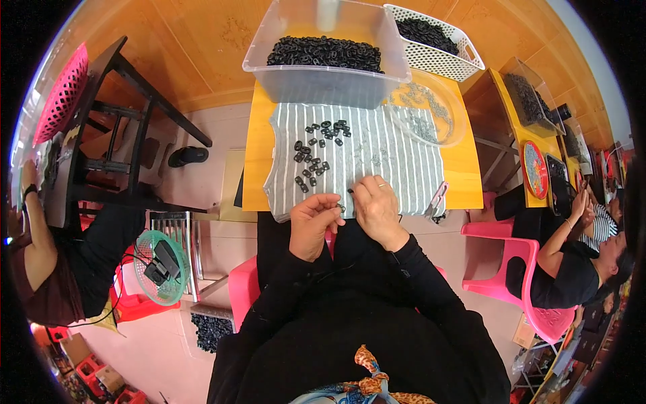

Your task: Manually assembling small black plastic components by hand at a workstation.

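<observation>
My left hand [315,225] is at the near edge of a grey-and-white striped cloth. Its thumb and forefinger pinch a small dark piece [342,209], too small to name exactly. Close beside it, my right hand [378,210] has its fingers bent and pressed together over the cloth edge; a dark speck shows at its fingertips, and what it holds is mostly hidden. Beyond my hands, several small black two-holed parts [312,160] lie scattered on the striped cloth [404,175]. Tiny clear or silvery bits [372,156] are spread to their right.
A clear bin [330,87] of black parts stands at the table's back, beside a white perforated basket [464,60]. A round clear tray [449,138] holds tiny bits. A pink-handled tool [439,195] lies at right. Other people sit at both sides, one near a pink chair [501,232].
</observation>
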Demonstrator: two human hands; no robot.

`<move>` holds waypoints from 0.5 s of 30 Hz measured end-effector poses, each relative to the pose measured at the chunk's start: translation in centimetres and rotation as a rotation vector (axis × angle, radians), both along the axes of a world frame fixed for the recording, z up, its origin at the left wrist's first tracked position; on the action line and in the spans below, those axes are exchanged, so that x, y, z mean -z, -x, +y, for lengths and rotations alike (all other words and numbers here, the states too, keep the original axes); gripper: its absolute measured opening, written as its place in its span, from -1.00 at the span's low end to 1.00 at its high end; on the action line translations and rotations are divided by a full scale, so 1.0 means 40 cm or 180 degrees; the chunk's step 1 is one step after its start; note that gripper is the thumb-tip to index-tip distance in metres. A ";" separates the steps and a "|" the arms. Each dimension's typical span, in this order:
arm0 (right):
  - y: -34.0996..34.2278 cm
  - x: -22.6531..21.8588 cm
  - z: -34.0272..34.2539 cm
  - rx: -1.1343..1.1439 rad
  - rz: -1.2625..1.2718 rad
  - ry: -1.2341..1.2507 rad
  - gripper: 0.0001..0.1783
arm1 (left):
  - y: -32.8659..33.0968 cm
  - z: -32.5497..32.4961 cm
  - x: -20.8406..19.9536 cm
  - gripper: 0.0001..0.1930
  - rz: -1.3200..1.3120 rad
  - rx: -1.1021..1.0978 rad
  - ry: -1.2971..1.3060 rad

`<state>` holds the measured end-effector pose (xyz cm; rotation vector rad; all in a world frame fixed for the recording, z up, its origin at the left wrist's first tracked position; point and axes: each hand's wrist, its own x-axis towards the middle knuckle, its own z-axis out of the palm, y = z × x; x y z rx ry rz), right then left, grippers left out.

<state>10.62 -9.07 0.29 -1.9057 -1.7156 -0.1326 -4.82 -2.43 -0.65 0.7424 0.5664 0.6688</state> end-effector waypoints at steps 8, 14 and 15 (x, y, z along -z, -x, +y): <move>0.020 -0.048 -0.034 0.0239 0.3937 -0.0026 -0.96 | -0.006 -0.009 -0.020 -0.70 0.0005 0.0152 -0.0074; 0.030 -0.049 -0.046 0.0078 0.4072 -0.0019 -0.92 | -0.015 -0.020 -0.021 -0.68 -0.0003 0.0221 -0.0165; 0.032 -0.056 -0.046 0.0044 0.4128 -0.0015 -0.92 | -0.014 -0.019 -0.021 -0.68 0.0000 0.0224 -0.0162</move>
